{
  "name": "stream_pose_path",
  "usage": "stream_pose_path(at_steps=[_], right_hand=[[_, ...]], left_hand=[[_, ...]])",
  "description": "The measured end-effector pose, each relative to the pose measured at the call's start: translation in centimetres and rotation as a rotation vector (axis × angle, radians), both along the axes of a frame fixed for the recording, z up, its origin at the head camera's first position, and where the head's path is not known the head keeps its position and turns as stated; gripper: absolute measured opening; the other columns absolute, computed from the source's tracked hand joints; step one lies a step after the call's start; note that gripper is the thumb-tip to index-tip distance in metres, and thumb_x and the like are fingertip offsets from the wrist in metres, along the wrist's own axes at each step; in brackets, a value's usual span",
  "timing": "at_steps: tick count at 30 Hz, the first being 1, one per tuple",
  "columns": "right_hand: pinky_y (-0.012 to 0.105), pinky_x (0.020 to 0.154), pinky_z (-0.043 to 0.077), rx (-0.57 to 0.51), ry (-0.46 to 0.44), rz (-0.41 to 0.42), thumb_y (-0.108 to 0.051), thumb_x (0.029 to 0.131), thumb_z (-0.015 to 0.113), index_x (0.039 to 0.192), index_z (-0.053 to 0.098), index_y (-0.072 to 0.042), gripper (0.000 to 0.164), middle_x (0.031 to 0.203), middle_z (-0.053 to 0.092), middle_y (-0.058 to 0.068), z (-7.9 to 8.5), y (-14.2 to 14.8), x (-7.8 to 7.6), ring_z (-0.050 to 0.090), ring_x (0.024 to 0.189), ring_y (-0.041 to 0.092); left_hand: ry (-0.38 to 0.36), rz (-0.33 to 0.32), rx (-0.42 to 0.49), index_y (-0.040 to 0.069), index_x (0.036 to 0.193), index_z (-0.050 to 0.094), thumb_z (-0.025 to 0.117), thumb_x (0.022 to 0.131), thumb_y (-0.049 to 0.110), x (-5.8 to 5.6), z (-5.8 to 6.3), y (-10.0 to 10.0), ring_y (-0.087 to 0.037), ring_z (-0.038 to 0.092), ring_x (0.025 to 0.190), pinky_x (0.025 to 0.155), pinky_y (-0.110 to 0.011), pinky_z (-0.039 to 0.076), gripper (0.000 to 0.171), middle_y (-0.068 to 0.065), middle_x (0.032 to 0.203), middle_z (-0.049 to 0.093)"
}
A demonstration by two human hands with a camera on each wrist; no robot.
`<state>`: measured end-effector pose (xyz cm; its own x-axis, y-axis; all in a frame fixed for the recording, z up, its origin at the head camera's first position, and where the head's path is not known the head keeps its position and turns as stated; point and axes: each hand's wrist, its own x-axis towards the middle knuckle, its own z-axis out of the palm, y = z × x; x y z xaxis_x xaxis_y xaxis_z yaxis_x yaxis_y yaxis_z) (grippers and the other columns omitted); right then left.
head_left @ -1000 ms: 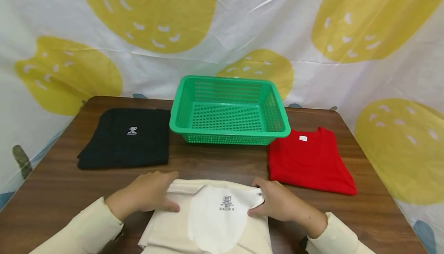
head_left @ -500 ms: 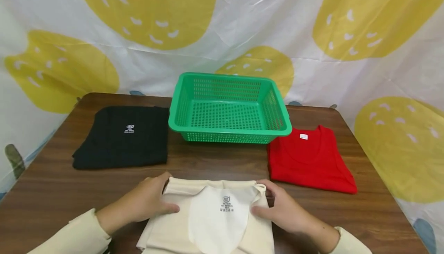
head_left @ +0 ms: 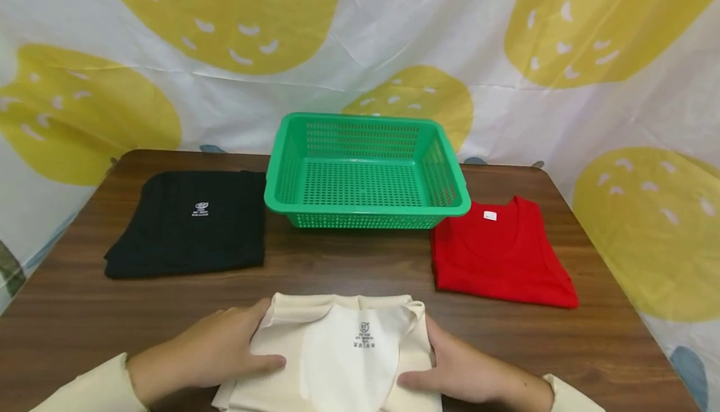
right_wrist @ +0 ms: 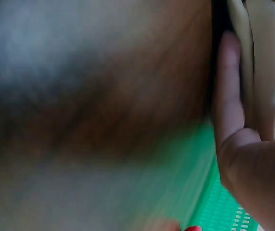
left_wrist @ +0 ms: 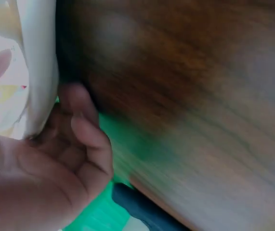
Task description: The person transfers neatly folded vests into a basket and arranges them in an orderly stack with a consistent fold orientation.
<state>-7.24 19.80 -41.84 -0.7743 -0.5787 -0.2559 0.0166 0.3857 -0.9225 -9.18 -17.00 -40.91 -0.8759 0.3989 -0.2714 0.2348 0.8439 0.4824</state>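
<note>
A folded cream shirt (head_left: 349,362) with a printed neck label lies at the near side in the head view. My left hand (head_left: 219,349) holds its left side, thumb on top and fingers going under the edge. On the opposite side my right hand (head_left: 458,362) grips it the same way, thumb over the front. In the left wrist view the left fingers (left_wrist: 91,139) curl beneath the cloth's edge. The right wrist view shows a finger (right_wrist: 229,91) along the side of the fabric layers. Most of the other right fingers are hidden.
A green plastic basket (head_left: 365,210) stands at the back of the brown wooden table (head_left: 337,262). To its left lies a folded black shirt (head_left: 191,231), to its right a folded red top (head_left: 500,262). A fruit-print cloth (head_left: 236,93) hangs behind.
My right hand has slid from the shirt's top right corner down to its side, and the corner's fold has come out of its pinch. The left hand has moved slightly down its side.
</note>
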Motion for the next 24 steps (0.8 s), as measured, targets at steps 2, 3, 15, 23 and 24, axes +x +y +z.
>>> stream_pose_path(at_steps=[2,3,15,23,24], right_hand=[[0.022,0.087,0.052,0.008,0.007,0.029,-0.021,0.086,0.079,0.15,0.025,-0.01,0.085,0.123,0.059,0.012,0.0,0.0,0.3,0.064,0.103,0.011],[0.022,0.088,0.051,0.006,0.006,0.036,-0.019,0.085,0.08,0.149,0.025,-0.01,0.085,0.121,0.059,0.011,0.0,0.0,0.4,0.063,0.103,0.011],[0.032,0.084,0.058,-0.051,0.091,0.025,-0.016,0.089,0.076,0.153,0.025,-0.022,0.082,0.12,0.06,0.015,2.9,0.7,-0.6,0.066,0.102,0.019],[0.038,0.083,0.06,-0.023,0.168,-0.051,-0.015,0.091,0.074,0.151,0.028,-0.025,0.076,0.125,0.058,0.013,7.4,1.5,-2.7,0.066,0.105,0.028],[0.039,0.083,0.06,-0.019,0.173,-0.059,-0.015,0.091,0.074,0.15,0.028,-0.024,0.075,0.124,0.058,0.013,7.9,1.6,-3.0,0.066,0.105,0.029]], left_hand=[[-0.011,-0.051,0.046,0.006,0.139,0.045,0.083,0.073,0.056,0.4,-0.1,-0.1,-0.019,0.068,0.093,0.074,-0.045,0.056,0.091,-0.009,0.11,0.071],[-0.011,-0.079,0.077,0.006,0.139,0.043,0.084,0.074,0.052,0.5,-0.1,-0.2,-0.017,0.067,0.09,0.072,-0.042,0.056,0.09,-0.009,0.108,0.071],[-0.225,-0.074,0.598,0.0,0.124,0.056,0.073,0.091,0.025,-0.1,1.7,0.6,-0.01,0.069,0.073,0.062,-0.03,0.058,0.045,-0.005,0.094,0.071],[-0.315,0.076,0.678,-0.004,0.129,0.05,0.056,0.102,0.025,-2.8,5.4,1.2,-0.025,0.073,0.077,0.065,-0.039,0.06,0.04,-0.014,0.097,0.072],[-0.313,0.089,0.679,-0.004,0.13,0.05,0.055,0.103,0.024,-3.1,5.8,1.2,-0.025,0.073,0.078,0.066,-0.04,0.06,0.039,-0.014,0.098,0.072]])
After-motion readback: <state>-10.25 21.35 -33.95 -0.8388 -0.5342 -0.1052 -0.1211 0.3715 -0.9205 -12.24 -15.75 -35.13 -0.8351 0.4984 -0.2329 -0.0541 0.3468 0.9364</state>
